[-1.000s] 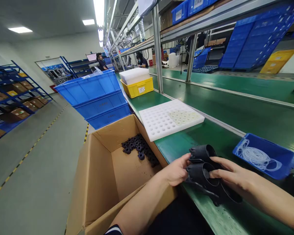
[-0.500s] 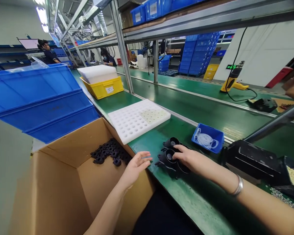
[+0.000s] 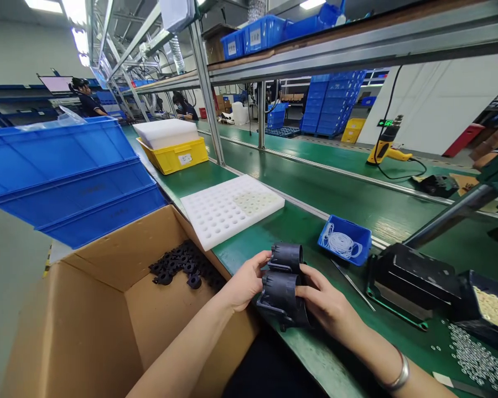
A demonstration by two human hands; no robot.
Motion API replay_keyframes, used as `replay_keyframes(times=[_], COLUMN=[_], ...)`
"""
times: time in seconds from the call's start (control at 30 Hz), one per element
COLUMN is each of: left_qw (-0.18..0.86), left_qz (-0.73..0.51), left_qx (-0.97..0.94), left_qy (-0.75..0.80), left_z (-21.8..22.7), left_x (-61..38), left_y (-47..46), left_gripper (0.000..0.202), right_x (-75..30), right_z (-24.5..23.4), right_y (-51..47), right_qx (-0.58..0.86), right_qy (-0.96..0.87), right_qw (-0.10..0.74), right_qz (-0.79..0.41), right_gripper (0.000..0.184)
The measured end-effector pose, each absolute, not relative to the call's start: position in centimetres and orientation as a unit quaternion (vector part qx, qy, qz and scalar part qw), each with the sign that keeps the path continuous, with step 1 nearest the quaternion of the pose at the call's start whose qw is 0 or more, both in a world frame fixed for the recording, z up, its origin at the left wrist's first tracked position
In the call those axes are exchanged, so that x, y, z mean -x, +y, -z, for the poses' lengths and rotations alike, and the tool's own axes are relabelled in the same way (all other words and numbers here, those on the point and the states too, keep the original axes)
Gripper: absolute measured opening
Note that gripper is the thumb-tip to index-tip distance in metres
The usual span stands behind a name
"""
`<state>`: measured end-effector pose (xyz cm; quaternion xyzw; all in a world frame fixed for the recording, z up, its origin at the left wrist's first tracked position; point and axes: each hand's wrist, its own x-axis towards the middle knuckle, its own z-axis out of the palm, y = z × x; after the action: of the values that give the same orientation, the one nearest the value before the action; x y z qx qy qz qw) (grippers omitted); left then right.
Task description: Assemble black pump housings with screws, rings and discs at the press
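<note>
A black plastic housing with round, cup-like tubes (image 3: 280,293) is tilted on its side above the near edge of the green bench. My left hand (image 3: 244,282) grips its left side, thumb and fingers closed on the black plastic. From the right, my right hand (image 3: 330,301) holds it by the tube rims, fingertips at the openings. Its underside and far side are partly hidden. Just behind it lie metal tweezers (image 3: 352,284) and a small blue bin (image 3: 363,251) with a coil of thin white tubing (image 3: 341,243).
A cardboard box (image 3: 95,309) with small black parts (image 3: 178,265) stands at left. A white foam tray (image 3: 216,215) with round holes lies on the bench. Small rings (image 3: 475,354) are scattered right, near a black case (image 3: 415,282). Blue crates (image 3: 66,160) are stacked behind the box.
My left hand has moved from open beside the housing to gripping it. The housing has been lifted and turned so its tubes face right. The tweezers now show.
</note>
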<state>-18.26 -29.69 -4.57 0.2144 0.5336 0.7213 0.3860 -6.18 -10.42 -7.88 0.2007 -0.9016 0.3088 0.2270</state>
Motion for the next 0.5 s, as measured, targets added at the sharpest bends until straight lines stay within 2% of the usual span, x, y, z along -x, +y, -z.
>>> replay_keyframes(times=[0.13,0.23,0.33,0.4,0.5], left_qw=[0.29,0.167,0.111,0.115,0.124], left_qz=[-0.686,-0.499,-0.279,-0.213,-0.12], left_qx=[-0.263,-0.36,-0.416,-0.432,-0.464], left_qy=[0.613,0.771,0.858,0.869,0.869], left_z=[3.0,1.8,1.3,1.5,2.1], left_x=[20.6,24.1,27.6,29.1,30.4], left_y=[-30.3,-31.6,-32.1,-31.6,-30.1], left_gripper=[0.064,0.062,0.06,0.06,0.064], right_x=[6.0,6.0,6.2,6.6,7.2], right_z=[7.6,7.7,8.2,8.4,8.2], right_y=[-9.4,-8.4,-7.9,-8.1,-8.8], right_qx=[-0.158,-0.111,-0.019,0.054,0.122], right_qy=[-0.873,-0.852,-0.797,-0.718,-0.565], right_qw=[0.282,0.286,0.24,0.187,0.092], right_qz=[-0.365,-0.424,-0.554,-0.668,-0.811], right_gripper=[0.046,0.04,0.023,0.015,0.018])
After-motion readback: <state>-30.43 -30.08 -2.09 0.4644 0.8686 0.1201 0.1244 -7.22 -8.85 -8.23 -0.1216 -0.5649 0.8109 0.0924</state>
